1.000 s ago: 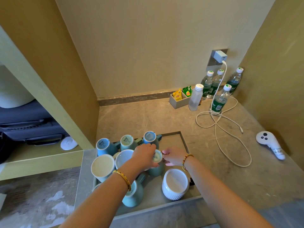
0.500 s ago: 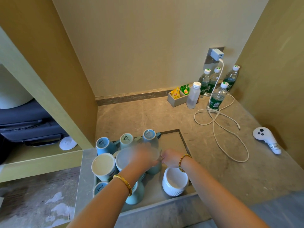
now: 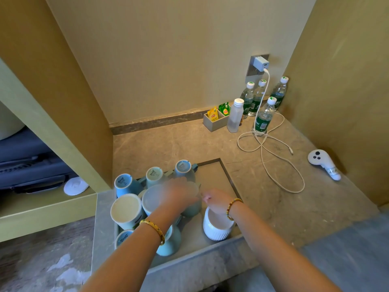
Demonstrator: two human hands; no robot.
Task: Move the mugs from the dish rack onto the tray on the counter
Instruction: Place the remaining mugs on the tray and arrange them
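From the head camera, my left hand (image 3: 179, 191) lay blurred over a teal mug (image 3: 192, 207) at the middle of the sunken tray (image 3: 219, 178); the blur hid my fingers, so I could not tell whether they gripped the mug or merely rested on it. My right hand (image 3: 216, 200) sat just beside it at three o'clock, above a white ribbed cup (image 3: 217, 227), its fingertips pointing toward the left hand; whether it pinched anything I could not tell either.

Around the teal mug, the other mugs crowded the tray's left half. At eleven o'clock stood three upturned ones in a row: a blue mug (image 3: 125, 184), a pale green mug (image 3: 154, 175) and a grey-blue mug (image 3: 183, 168). At nine o'clock a cream mug (image 3: 126, 209) and a pale blue mug (image 3: 151, 199) showed their open mouths, touching each other. At seven o'clock, under my left forearm, a turquoise mug (image 3: 169, 242) stood upturned, with another blue mug (image 3: 124, 238) beside it at the tray's near-left corner.

Well apart, toward one o'clock on the counter (image 3: 168, 144), stood a tea-bag box (image 3: 216, 121), a frosted bottle (image 3: 234, 118) and four water bottles (image 3: 263, 116). A white cable (image 3: 271, 163) ran down from the charger (image 3: 261, 63) and looped across the stone. At three o'clock lay a white controller (image 3: 324, 164).
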